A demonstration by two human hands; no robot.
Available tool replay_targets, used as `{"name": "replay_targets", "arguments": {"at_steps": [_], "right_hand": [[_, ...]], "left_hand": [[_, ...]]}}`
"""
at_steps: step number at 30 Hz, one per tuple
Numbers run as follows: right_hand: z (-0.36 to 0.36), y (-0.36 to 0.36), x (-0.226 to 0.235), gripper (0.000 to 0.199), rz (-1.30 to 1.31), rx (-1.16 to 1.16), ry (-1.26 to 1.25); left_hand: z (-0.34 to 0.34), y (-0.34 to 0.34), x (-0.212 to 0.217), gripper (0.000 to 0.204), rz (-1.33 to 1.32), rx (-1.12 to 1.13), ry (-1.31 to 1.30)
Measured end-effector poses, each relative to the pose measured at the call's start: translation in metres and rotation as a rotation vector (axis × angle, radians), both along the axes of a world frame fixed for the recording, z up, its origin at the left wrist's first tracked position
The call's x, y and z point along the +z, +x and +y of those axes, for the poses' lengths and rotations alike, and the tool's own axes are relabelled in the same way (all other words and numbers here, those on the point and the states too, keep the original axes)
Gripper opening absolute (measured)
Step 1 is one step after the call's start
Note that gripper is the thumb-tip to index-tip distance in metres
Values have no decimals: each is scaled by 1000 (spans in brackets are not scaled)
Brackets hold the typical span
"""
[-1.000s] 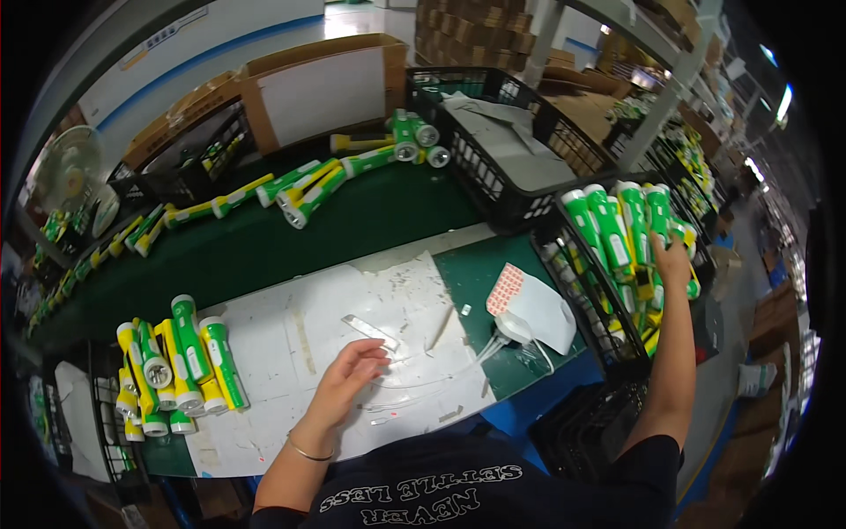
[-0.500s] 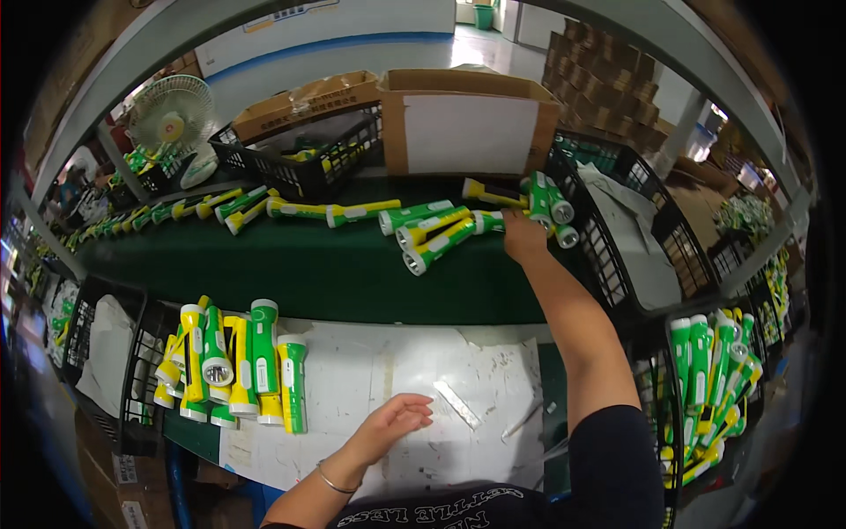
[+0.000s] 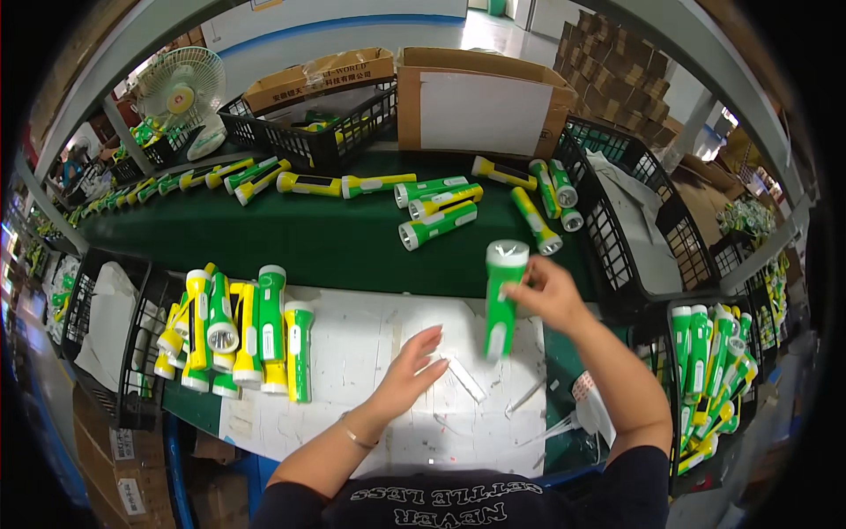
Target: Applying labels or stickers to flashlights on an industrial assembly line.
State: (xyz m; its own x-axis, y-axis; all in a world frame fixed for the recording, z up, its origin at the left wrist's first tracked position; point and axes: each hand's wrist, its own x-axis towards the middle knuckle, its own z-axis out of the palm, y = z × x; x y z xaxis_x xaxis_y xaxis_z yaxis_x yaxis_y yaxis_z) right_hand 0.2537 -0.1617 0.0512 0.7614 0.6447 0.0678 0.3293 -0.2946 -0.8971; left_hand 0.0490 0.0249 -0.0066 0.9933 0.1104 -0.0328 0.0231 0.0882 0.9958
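A green flashlight (image 3: 500,304) with a white head is held upright, lens end up, above the right part of the white work surface (image 3: 344,370). My right hand (image 3: 548,298) grips it from the right side, near its head. To its left my left hand (image 3: 412,370) hovers over the surface, fingers apart and nothing in it. Between the two, a thin white strip (image 3: 467,379) lies on the surface. Left of my left hand, a pile of green and yellow flashlights (image 3: 248,339) rests at the table's edge.
Beyond the work surface, a dark green belt (image 3: 352,251) carries a row of flashlights (image 3: 439,227). Black crates stand at the left (image 3: 123,370) and far right (image 3: 608,256). More flashlights (image 3: 705,379) fill a crate at the near right. Behind the belt sits a cardboard box (image 3: 480,106).
My right hand has drawn back from the belt, bringing a green flashlight over the work surface. My left hand has risen a little toward it. The view has shifted slightly.
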Motion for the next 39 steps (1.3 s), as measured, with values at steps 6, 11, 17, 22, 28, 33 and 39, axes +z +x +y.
{"name": "replay_targets", "arguments": {"at_steps": [6, 11, 17, 22, 28, 33, 39], "right_hand": [[-8, -128, 8, 32, -4, 30, -158], [-33, -160, -20, 21, 159, -21, 48], [-46, -189, -48, 20, 309, 32, 117], [-49, -204, -34, 16, 80, 36, -48], [-37, -217, -18, 7, -713, 4, -263], [-27, -224, -16, 11, -921, 181, -272], [-28, -237, -13, 14, -881, 327, -268]], "left_hand": [[-42, -15, 9, 41, 186, -266, -779], [-39, -39, 7, 41, 393, -41, -755], [-39, -52, 3, 41, 432, -17, -673], [-42, -54, 1, 39, 449, -6, -695], [-52, -57, 14, 27, 272, 42, -603], [-55, -59, 7, 30, 168, 69, -327], [-48, -63, -11, 44, -6, 59, -232]]}}
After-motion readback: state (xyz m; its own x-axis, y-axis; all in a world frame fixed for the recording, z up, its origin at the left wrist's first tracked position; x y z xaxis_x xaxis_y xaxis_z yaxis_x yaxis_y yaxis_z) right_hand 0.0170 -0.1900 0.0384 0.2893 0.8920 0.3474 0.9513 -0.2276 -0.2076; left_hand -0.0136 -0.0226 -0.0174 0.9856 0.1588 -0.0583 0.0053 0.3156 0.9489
